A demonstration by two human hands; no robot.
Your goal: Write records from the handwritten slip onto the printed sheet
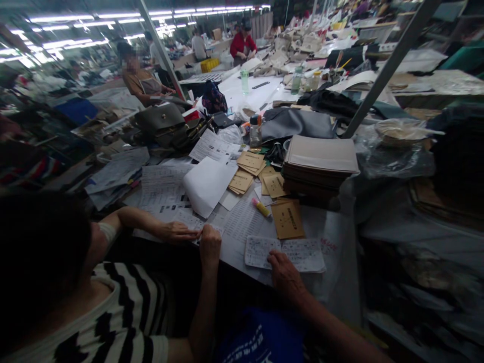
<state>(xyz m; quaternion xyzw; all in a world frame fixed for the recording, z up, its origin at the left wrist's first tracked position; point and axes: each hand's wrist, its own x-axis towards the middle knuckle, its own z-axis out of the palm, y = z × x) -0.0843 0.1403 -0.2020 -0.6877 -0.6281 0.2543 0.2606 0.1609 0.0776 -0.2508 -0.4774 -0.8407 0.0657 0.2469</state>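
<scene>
An open notebook (pixel 306 254) with handwritten pages lies at the near edge of the paper-covered table. My right hand (pixel 286 277) reaches in from the lower right, its fingers bent and closed on the notebook's lower edge near the fold. Its thumb is not clearly visible. Just beyond the notebook are brown printed envelopes (pixel 288 220). Left of these lies a yellow glue stick (pixel 261 207) with a pink end, on a printed sheet (pixel 242 218). My left hand is out of view.
On my left, a person in a striped top (pixel 128 302) has both hands over a small paper (pixel 189 220). A stack of flat sheets (pixel 321 156) stands behind the envelopes, near a slanted metal post (pixel 393 70). Blue cloth (pixel 260 335) with white lettering shows below.
</scene>
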